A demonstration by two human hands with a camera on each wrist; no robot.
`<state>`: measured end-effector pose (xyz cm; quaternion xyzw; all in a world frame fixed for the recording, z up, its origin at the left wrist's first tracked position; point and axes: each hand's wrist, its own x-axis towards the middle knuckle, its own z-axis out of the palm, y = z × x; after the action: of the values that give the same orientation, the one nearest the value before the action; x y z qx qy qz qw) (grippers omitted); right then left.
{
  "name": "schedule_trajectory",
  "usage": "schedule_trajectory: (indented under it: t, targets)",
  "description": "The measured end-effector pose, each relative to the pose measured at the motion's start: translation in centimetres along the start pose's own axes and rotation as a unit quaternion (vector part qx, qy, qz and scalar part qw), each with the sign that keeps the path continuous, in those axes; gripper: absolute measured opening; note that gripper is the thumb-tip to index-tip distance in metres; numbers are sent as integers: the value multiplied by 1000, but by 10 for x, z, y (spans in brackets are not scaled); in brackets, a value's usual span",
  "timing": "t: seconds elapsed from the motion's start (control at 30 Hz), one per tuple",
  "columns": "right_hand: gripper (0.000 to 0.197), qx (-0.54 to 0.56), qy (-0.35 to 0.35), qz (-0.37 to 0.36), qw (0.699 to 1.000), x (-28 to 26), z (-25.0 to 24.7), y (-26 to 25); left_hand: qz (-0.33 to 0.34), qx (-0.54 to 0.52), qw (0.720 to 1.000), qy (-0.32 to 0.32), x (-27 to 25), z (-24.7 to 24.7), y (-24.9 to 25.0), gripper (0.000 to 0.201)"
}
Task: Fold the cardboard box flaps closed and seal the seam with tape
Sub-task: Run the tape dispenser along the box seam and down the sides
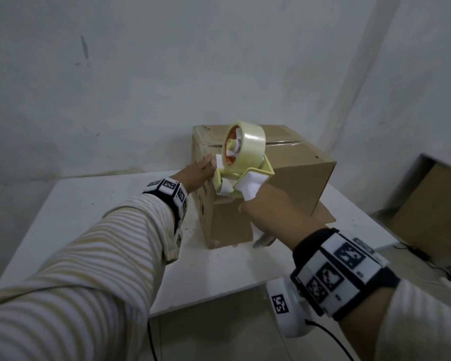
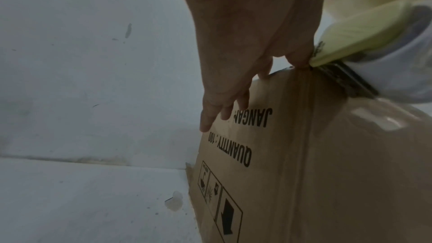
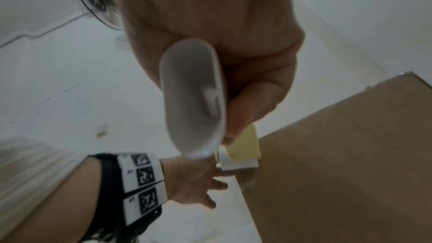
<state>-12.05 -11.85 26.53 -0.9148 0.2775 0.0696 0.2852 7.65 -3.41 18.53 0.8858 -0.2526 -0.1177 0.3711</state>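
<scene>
A brown cardboard box [image 1: 297, 162] stands on the white table [image 1: 89, 204], its top flaps folded down and a shiny strip of clear tape across the top. My right hand [image 1: 268, 204] grips the white handle [image 3: 194, 99] of a yellow tape dispenser [image 1: 245, 152], which holds a clear roll. The dispenser's blade end sits at the box's upper left edge [image 2: 346, 78]. My left hand [image 1: 198, 173] lies with straight fingers [image 2: 224, 106] against the printed left side of the box [image 2: 327, 173], its thumb at the top edge beside the dispenser [image 2: 374, 25].
A loose flap [image 1: 323, 214] juts out at the box's bottom right. A second cardboard box [image 1: 432, 204] and cables [image 1: 427, 259] are on the floor to the right. The wall is close behind the table. A fan [image 3: 98, 1] shows in the right wrist view.
</scene>
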Motion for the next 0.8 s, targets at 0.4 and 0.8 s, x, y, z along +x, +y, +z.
schedule_trajectory:
  t: [0.4,0.8]
  targets:
    - [25,98,68,-176,977,-7,-31,-23,54,-88,994,38,-12,21,-23,67]
    - [31,111,-54,-207,971,100,108,-109,-212,9,977,16,-19,-38,-164,42]
